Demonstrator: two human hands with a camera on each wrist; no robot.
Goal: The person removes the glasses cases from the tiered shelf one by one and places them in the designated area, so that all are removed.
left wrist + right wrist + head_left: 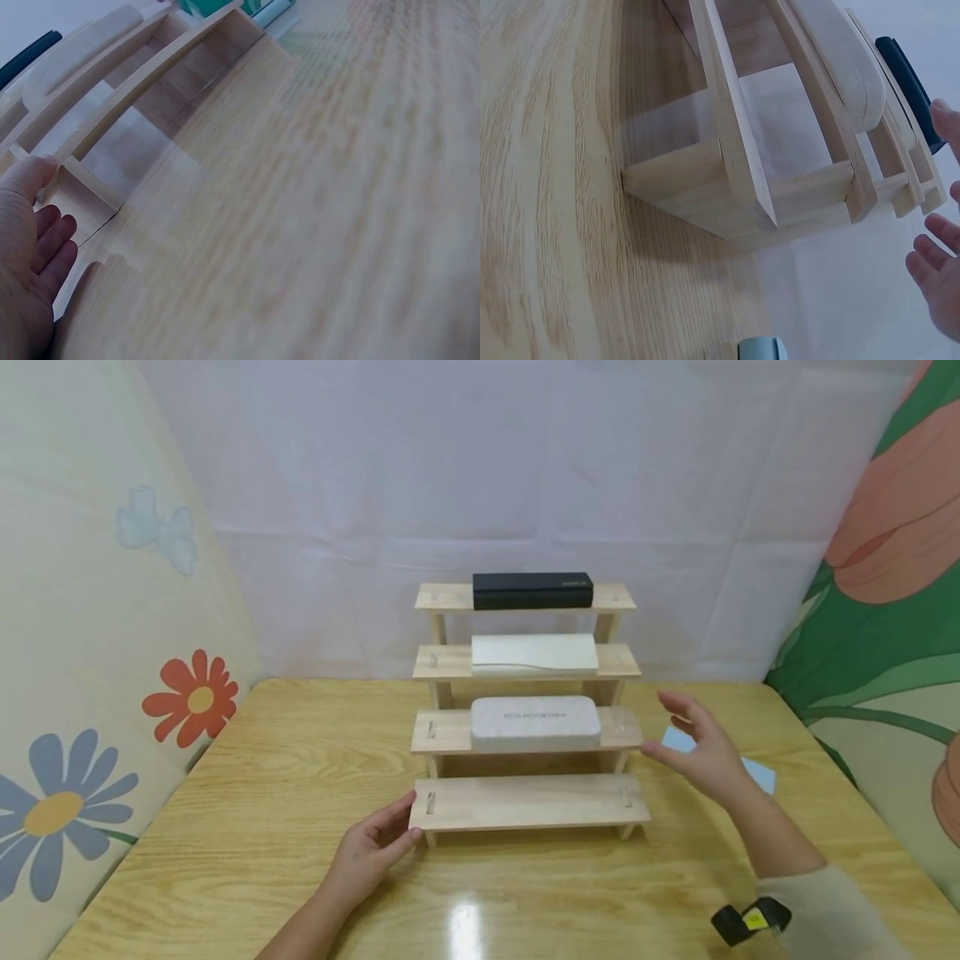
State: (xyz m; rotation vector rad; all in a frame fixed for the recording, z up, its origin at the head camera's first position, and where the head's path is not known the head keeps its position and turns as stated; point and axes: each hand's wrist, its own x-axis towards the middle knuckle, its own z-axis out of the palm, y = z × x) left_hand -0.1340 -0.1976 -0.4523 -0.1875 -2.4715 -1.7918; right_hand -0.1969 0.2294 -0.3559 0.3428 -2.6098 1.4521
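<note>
A pale wooden four-step display rack (525, 802) stands on the table. My left hand (375, 843) holds the left end of its lowest step, thumb at the front corner and fingertips at the back corner. In the left wrist view, the thumb (30, 174) meets the board while other fingers bend loosely beside the side panel. My right hand (701, 752) hovers with parted fingers off the rack's right side, holding nothing. A black case (532, 592) lies on the top step, a white flap case (534, 653) below it, then a whitish rounded case (536, 723) with lettering.
A light-blue object (759, 775) lies on the table, partly hidden behind my right hand. The wood-grain table (315, 760) is backed by a white cloth (360, 460). Flower-printed panels (82, 635) flank both sides. A black strapped device (750, 920) sits by the right sleeve.
</note>
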